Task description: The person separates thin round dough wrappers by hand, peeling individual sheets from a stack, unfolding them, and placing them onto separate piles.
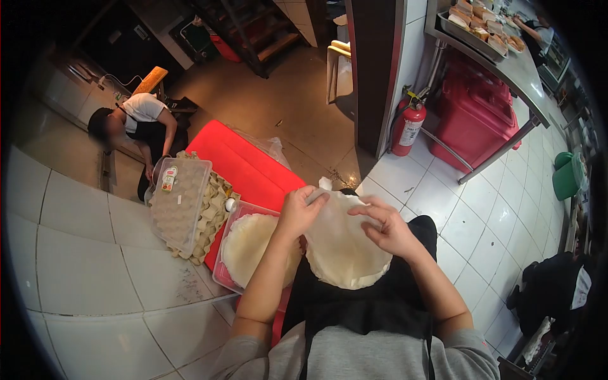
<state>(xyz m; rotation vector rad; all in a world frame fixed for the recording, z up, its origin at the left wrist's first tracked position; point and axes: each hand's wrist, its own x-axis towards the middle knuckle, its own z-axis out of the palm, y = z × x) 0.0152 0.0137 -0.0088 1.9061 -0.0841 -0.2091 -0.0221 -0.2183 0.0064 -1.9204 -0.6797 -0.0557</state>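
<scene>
Over my lap, a stack of thin, pale round wrappers [351, 269] rests on the dark apron. My left hand [300, 212] is closed on the raised upper left edge of the top wrapper, pinching it. On the other side, my right hand [384, 229] lies against the wrapper's upper right edge, fingers bent and apart. The lifted sheet looks translucent between both hands. To the left, a clear plastic tub [220, 273] holds another stack of the round wrappers [248, 244], partly behind my left forearm.
Egg trays [214, 218] with a clear lid [183, 202] lean beside a red padded surface [244, 164]. A person [149, 117] bends down at left. A fire extinguisher [408, 126], red bin [472, 117] and steel table [506, 69] with food trays stand at right.
</scene>
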